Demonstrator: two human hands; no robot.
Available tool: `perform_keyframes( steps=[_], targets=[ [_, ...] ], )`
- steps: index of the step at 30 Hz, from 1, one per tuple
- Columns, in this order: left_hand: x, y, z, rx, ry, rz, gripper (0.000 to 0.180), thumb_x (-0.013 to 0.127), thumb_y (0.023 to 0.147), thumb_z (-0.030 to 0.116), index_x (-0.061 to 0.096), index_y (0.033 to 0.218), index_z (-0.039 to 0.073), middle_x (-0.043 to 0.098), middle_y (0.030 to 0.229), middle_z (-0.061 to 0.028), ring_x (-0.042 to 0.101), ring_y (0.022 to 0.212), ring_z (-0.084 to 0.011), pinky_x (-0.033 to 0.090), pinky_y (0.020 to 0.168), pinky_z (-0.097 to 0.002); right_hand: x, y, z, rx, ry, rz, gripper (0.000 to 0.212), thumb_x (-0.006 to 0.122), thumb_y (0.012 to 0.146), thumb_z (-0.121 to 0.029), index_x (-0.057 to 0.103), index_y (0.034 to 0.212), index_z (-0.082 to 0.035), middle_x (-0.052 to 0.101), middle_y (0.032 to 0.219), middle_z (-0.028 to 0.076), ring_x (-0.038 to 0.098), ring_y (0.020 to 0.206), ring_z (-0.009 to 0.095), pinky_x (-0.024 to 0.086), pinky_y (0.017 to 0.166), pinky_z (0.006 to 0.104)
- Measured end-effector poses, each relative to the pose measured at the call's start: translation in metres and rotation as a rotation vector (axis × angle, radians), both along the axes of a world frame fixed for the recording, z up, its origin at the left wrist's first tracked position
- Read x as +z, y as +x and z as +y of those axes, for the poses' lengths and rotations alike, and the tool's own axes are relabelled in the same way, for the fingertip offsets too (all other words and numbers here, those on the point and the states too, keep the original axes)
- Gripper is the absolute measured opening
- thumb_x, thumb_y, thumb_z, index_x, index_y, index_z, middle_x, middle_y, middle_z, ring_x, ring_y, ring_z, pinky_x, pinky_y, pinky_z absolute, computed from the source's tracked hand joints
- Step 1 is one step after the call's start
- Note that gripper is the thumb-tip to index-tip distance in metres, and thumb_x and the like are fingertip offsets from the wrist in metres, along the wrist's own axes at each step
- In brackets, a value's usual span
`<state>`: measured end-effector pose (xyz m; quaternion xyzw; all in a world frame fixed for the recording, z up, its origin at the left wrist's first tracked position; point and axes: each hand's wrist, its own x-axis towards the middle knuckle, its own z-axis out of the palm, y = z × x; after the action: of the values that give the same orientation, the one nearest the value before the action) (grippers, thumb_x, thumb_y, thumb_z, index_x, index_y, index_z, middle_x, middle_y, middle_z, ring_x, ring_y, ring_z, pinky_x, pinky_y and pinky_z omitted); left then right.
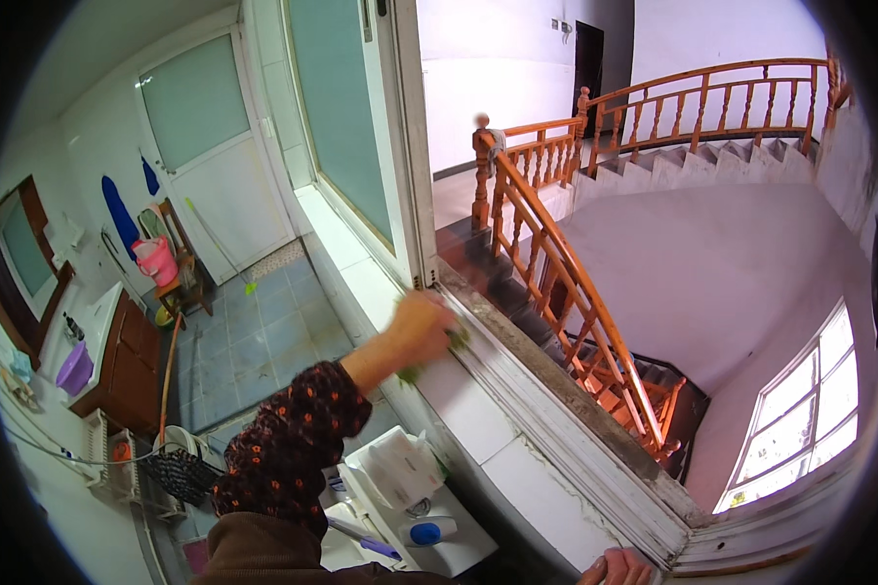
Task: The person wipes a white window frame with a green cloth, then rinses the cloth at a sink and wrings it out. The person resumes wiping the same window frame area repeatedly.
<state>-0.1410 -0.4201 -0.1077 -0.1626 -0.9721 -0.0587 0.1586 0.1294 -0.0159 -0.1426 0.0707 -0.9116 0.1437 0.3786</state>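
My left hand [421, 330], at the end of a dark sleeve with orange flowers, is closed on a green cloth-like thing [459, 338]. It is blurred, and only bits of it show on either side of the fingers. The hand presses down on the white-tiled window sill [470, 426], beside the foot of the white window frame [412, 146]. At the lower edge, my right hand [617, 566] rests on the sill by the frame's track, its fingers slightly bent and nothing visible in them. The rest of that hand is cut off.
Below the sill stands a white cabinet top with a white plastic bag [396, 468], a blue-and-white object [427, 531] and a purple-handled tool [379, 548]. Beyond the opening, a wooden stair railing [566, 283] descends. A washbasin cabinet [119, 353] and pink bucket [156, 261] stand left.
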Motion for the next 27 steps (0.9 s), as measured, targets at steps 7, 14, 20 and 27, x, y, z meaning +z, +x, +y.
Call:
perform_keyframes(
  steps=[7,14,20,27],
  targets=[
    [0.002,-0.017,-0.022,0.258,-0.225,0.059,0.012,0.063,0.069,0.010,0.071,0.077,0.008,0.067,0.092,-0.0129,0.063,0.096,-0.0334,0.049,0.080,-0.0466,0.005,-0.001,-0.007,0.006,0.002,0.004,0.017,0.056,0.097,-0.017,0.070,0.101,-0.008,0.067,0.097,0.012,0.063,0.083,0.035,0.049,0.074,0.0461],
    [0.003,-0.004,-0.018,-0.064,0.116,-0.064,0.019,0.067,0.068,0.013,0.073,0.085,0.008,0.065,0.085,-0.0115,0.063,0.091,-0.0336,0.052,0.079,-0.0446,0.002,-0.001,-0.007,-0.010,0.029,0.012,0.014,0.059,0.095,-0.014,0.069,0.104,-0.008,0.067,0.098,0.011,0.063,0.083,0.034,0.048,0.072,0.0461],
    [0.012,0.003,-0.038,0.084,0.620,-0.064,0.023,0.057,0.078,0.007,0.071,0.096,0.002,0.068,0.087,-0.0124,0.066,0.083,-0.0307,0.052,0.075,-0.0373,0.002,-0.003,-0.006,-0.013,0.037,0.025,0.014,0.060,0.094,-0.013,0.069,0.105,-0.008,0.067,0.098,0.012,0.062,0.083,0.035,0.049,0.072,0.0464],
    [0.033,0.015,-0.038,0.122,0.318,-0.087,0.021,0.060,0.077,0.014,0.068,0.090,0.001,0.069,0.086,-0.0158,0.067,0.081,-0.0323,0.053,0.074,-0.0410,0.001,-0.001,-0.006,-0.019,0.049,0.011,0.015,0.059,0.096,-0.014,0.069,0.105,-0.008,0.066,0.099,0.013,0.062,0.083,0.035,0.049,0.072,0.0470]
  ],
)
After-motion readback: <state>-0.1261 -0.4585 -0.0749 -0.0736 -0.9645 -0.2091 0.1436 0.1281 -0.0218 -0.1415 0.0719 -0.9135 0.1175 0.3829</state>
